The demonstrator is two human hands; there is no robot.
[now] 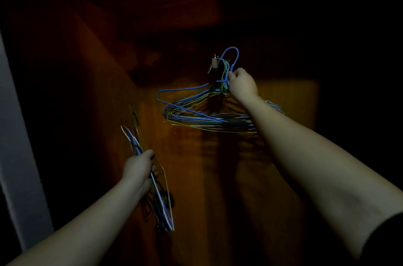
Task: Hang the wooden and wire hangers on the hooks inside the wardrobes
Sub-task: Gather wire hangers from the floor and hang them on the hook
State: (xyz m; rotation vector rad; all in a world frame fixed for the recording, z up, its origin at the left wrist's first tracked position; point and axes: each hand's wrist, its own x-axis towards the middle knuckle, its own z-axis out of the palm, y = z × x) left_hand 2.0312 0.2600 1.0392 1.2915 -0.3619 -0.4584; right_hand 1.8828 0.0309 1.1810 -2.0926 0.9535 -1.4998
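Observation:
Inside a dark wooden wardrobe, a metal hook [214, 63] sticks out of the back panel. A bundle of several wire hangers [202, 116], mostly blue with some green and yellow, hangs at the hook. My right hand [243, 84] grips their necks just right of the hook, and one blue hanger hook [232, 51] loops above the hand. My left hand [139, 167] grips a second bundle of wire hangers [157, 191], seen edge-on, lower left, with white, blue and green wires running from upper left to lower right. No wooden hanger is visible.
The wardrobe's brown back panel [196, 167] fills the middle, faintly lit. A dark side wall [76, 91] stands on the left, and a pale door or frame edge [19, 156] runs down the far left. The top and right of the view are too dark to read.

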